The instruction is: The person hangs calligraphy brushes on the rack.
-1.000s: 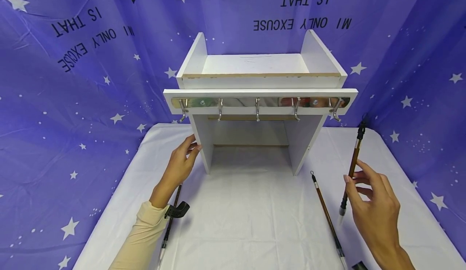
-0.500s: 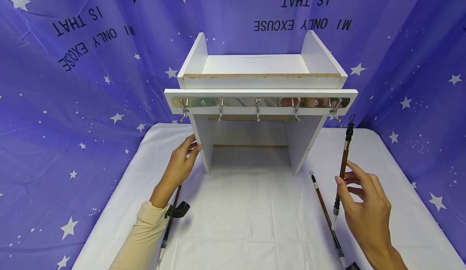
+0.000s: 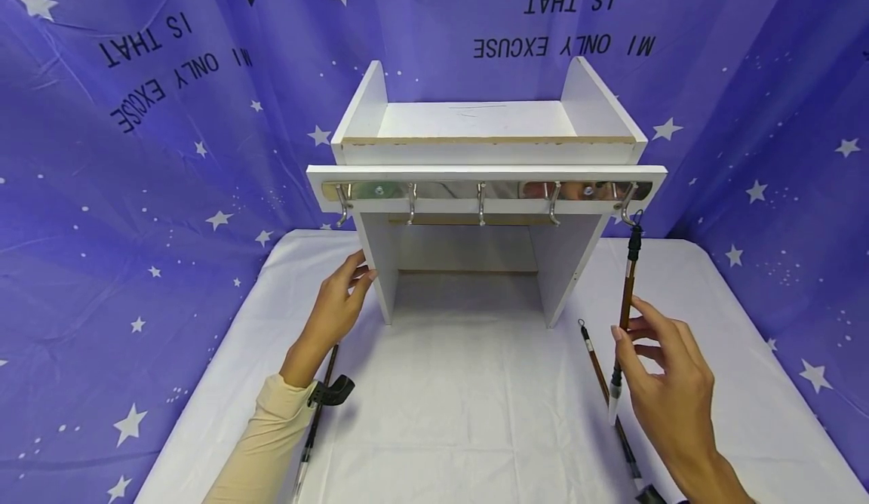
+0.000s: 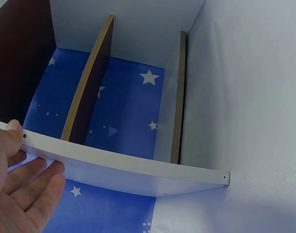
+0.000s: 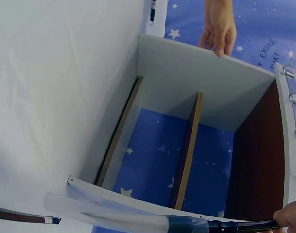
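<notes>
We've got our left arm (image 3: 265, 432) stretched forward, left hand (image 3: 331, 304) loosely bent, while our right hand (image 3: 672, 383) pinches, thumb (image 3: 631, 359) opposing fingers (image 3: 657, 323)!

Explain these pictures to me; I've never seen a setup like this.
There is no machine here: a person works with bare hands. The wide view looks down from the head; the other two look out from the wrists. On the white tablecloth stands a white shelf unit with five metal hooks. The left hand touches its side panel. The right hand holds a calligraphy brush nearly upright. Two more brushes lie on the tablecloth, one on each side.
</notes>
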### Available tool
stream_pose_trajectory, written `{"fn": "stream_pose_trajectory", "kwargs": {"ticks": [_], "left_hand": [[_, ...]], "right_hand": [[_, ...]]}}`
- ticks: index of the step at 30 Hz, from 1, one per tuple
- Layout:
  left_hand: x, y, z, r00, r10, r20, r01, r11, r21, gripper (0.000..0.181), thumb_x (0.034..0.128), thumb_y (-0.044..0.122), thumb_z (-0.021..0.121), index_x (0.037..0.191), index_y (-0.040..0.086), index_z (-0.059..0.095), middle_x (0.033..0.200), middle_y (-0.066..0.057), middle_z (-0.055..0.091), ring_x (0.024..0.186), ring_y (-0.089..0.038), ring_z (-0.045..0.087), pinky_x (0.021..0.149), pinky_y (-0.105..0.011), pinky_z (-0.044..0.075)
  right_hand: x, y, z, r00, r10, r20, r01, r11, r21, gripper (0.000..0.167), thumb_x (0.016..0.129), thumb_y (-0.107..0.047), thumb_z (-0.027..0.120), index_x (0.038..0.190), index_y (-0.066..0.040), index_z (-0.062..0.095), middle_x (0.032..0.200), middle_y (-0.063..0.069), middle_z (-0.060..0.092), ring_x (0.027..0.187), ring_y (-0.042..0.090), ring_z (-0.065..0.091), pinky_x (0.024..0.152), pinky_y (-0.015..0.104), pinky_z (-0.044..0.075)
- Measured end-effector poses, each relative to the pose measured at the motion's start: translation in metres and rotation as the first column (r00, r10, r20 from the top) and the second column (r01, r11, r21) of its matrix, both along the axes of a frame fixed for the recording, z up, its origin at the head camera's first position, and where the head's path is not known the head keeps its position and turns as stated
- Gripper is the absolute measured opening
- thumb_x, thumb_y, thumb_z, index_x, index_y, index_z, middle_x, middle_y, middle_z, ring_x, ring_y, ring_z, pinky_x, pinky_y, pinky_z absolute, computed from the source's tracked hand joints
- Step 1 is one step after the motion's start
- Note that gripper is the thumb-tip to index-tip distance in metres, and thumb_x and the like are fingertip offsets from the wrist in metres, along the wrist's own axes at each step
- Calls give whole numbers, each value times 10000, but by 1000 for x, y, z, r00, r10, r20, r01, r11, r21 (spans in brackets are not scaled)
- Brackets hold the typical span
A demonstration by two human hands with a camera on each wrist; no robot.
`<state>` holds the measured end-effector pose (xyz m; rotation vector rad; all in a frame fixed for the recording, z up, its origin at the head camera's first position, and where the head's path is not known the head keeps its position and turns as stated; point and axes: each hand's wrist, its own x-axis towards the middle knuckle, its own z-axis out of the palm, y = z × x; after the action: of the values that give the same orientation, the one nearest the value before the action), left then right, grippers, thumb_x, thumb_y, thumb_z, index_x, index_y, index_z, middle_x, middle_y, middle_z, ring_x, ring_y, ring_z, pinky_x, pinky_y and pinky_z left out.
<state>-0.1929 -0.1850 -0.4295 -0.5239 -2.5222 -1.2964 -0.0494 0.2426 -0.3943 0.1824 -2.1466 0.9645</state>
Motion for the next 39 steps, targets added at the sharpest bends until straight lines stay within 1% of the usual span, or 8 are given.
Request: {"fn": "stream_pose_trajectory", "kwargs": {"ticks": [6,12,19,28,31,34,37,39], "left_hand": [[1,-1,-1,1000,2,-1,-2,1000,-5,446,1124,206,545,1538,50,496,1473,-215,602,1283,-391,658,1087,-561,542],[1,0,0,1000,4,0,-4,1000,-9,442,1124,203,543,1534,44,497,1463,-220,607,1278,-393,660,1088,-564,541],[0,0,-1,1000,4,4,-4,1000,-4,450,1126,208,540,1547,58,489,1465,-214,608,1284,-391,657,1089,-569,539],[0,0,-1,1000,6,11,-6,1000,-5,451,1126,212,540,1548,62,490,1465,-207,611,1286,-383,657,1092,-561,539],[1,0,0,1000,7,10,-7,1000,-2,450,1125,211,543,1546,60,492,1458,-207,617,1284,-383,659,1093,-563,538],[1,0,-1,1000,8,8,-8,1000,-2,448,1125,209,543,1544,59,493,1461,-208,616,1287,-384,657,1091,-565,539],[0,0,-1,1000,7,4,-7,1000,1,452,1125,213,542,1548,62,491,1470,-204,612,1289,-383,657,1091,-563,539],[0,0,-1,1000,5,2,-5,1000,3,456,1125,213,542,1552,63,487,1475,-202,609,1290,-385,655,1090,-564,540]], "right_hand": [[-1,-6,2,999,31,29,-31,999,-6,625,875,141,758,1456,-55,634,1068,201,647,1003,-110,585,877,0,491],[-4,-11,2,999,49,-4,-49,999,-2,622,867,149,761,1444,-53,645,1057,193,655,1021,-81,591,864,6,498],[-8,-17,2,996,70,-55,-70,998,-4,634,834,167,777,1420,-48,665,1045,166,670,990,-53,611,849,11,507],[-7,-26,2,997,74,38,-74,997,10,632,879,105,784,1461,-96,639,1068,150,656,967,-80,595,829,6,509],[-8,-29,2,996,87,28,-88,996,21,632,878,111,781,1460,-90,639,1068,149,657,986,-57,599,852,11,507],[-8,-32,1,995,104,-6,-104,994,34,632,861,136,779,1443,-77,650,1062,144,664,982,-34,613,850,18,513],[-9,-35,0,993,116,-9,-116,992,41,630,863,137,774,1441,-81,652,1062,130,665,975,-20,618,838,21,519],[-9,-36,-1,993,117,8,-118,992,46,630,871,126,775,1449,-90,646,1069,127,663,975,-17,616,835,19,518]]}}
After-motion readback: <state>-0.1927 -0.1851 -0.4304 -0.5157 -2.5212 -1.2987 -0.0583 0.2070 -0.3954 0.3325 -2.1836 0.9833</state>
